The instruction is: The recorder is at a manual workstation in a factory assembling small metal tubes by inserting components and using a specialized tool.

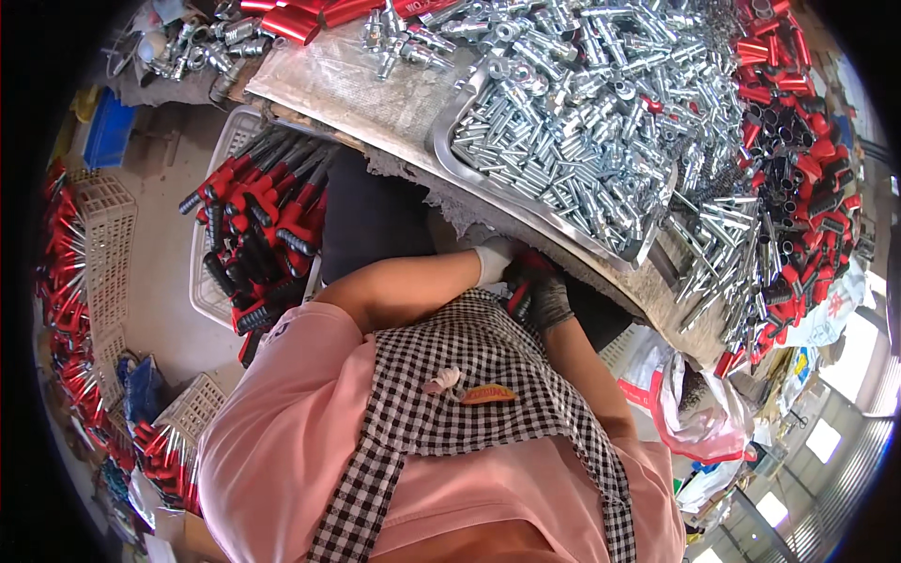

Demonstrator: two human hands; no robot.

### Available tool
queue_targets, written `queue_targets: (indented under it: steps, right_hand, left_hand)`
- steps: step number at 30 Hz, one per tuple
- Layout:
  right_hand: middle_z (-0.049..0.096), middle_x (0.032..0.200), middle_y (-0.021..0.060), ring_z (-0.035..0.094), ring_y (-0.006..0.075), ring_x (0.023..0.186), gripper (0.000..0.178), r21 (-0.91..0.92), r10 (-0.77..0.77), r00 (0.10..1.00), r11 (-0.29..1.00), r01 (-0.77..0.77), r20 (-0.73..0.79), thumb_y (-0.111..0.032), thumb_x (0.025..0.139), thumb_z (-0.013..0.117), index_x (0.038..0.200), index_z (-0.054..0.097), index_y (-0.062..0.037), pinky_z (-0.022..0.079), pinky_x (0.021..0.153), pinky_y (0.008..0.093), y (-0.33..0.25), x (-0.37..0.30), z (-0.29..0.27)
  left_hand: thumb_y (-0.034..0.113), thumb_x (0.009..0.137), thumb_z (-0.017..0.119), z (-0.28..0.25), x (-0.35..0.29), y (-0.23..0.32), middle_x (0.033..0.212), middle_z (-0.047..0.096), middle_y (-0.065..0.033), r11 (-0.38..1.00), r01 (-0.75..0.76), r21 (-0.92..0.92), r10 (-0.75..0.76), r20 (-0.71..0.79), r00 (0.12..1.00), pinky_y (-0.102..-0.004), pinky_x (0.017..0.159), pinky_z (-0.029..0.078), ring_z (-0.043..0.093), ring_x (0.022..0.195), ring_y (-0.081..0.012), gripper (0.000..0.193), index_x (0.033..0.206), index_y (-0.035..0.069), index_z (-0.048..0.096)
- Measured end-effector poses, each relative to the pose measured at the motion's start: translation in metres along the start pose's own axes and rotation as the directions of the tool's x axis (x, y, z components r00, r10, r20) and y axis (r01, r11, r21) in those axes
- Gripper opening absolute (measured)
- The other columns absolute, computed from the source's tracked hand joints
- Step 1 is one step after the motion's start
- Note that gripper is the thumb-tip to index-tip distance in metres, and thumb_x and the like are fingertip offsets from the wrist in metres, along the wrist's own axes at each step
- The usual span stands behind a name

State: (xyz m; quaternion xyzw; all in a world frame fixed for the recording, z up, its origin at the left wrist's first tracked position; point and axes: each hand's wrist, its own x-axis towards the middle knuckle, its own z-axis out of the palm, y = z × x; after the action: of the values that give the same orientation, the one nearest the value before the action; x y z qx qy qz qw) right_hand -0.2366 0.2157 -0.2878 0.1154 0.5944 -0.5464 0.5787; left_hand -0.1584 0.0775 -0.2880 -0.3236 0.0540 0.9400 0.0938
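My two gloved hands are close together in front of my apron, just below the bench edge. My right hand (551, 306), in a dark grey glove, is closed around a red and black handled tool (533, 266), most of which the hand covers. Next to it, my left hand (495, 261) in a pale glove reaches to the same spot with bent fingers. Its fingertips are hidden, and what they grip does not show. On the bench above lies a metal tray (446, 141) heaped with small shiny metal pins and fittings.
Left of my lap, a white basket (199, 272) holds several red and black handled tools. More silver rods (718, 249) and red and black parts (815, 202) pile up at the bench's right. A plastic bag (690, 403) hangs at right. Crates (111, 253) stand on the left floor.
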Motion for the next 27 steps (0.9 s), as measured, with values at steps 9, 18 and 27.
queue_targets:
  steps: [9,18,27]
  right_hand:
    - [0.06,0.076,0.0073,0.055,0.02,0.057,0.013,-0.447,-0.086,0.996,0.89,0.092,0.034,-0.017,0.093,0.06,0.103,0.058,-0.0086,0.046,0.048,0.0322,-0.033,-0.043,0.053]
    - [0.062,0.12,0.0143,0.057,0.0319,0.112,0.048,-0.959,-0.479,0.846,0.032,0.283,0.234,-0.032,0.089,0.062,0.13,0.056,-0.0081,0.046,0.096,0.0444,-0.023,0.026,0.048]
    - [0.046,0.143,0.0143,0.044,0.0253,0.132,0.05,-0.773,-0.336,0.831,-0.327,-0.544,-0.443,-0.034,0.1,0.05,0.142,0.046,-0.0084,0.036,0.11,0.0453,-0.07,-0.027,0.227]
  left_hand:
    - [0.009,0.095,0.052,-0.025,0.007,-0.003,0.12,0.066,-0.0129,0.702,-0.215,0.679,0.063,0.242,0.968,-0.0354,0.079,0.054,0.065,0.097,-0.0241,0.033,0.126,0.002,0.061]
    - [0.032,0.103,0.033,-0.056,0.022,-0.008,0.14,0.053,-0.0131,0.958,-0.129,-0.257,0.174,0.159,0.972,-0.0384,0.102,0.042,0.051,0.124,-0.0241,0.048,0.141,0.007,0.046]
    - [0.028,0.093,0.057,0.07,-0.082,0.051,0.089,0.068,-0.0128,0.49,-0.03,0.871,0.332,-0.155,0.93,-0.0352,0.069,0.052,0.062,0.079,-0.0224,0.026,0.098,0.005,0.069]
